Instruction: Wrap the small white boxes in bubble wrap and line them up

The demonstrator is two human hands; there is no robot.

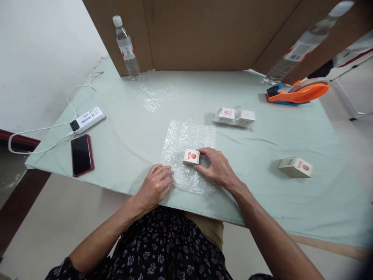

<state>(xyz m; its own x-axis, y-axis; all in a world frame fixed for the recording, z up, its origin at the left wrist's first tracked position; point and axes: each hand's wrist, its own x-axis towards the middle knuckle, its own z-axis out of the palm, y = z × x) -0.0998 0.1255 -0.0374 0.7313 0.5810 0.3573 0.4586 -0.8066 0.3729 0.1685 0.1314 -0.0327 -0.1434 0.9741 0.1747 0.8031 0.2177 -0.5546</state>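
A sheet of bubble wrap [186, 144] lies flat on the pale green tablecloth [131, 128] in front of me. A small white box with a red mark [191, 156] sits on its near part. My right hand [217, 167] grips that box from the right side with thumb and fingers. My left hand [154, 184] rests at the sheet's near left corner, fingers curled and pressing on the wrap's edge.
Another small box [296, 167] lies to the right, and a box wrapped in bubble wrap [234, 116] behind. An orange tape dispenser [297, 93], two water bottles [127, 48] [303, 44], a phone [82, 154], a power bank with cable [87, 119] and cardboard walls [201, 35] surround the table.
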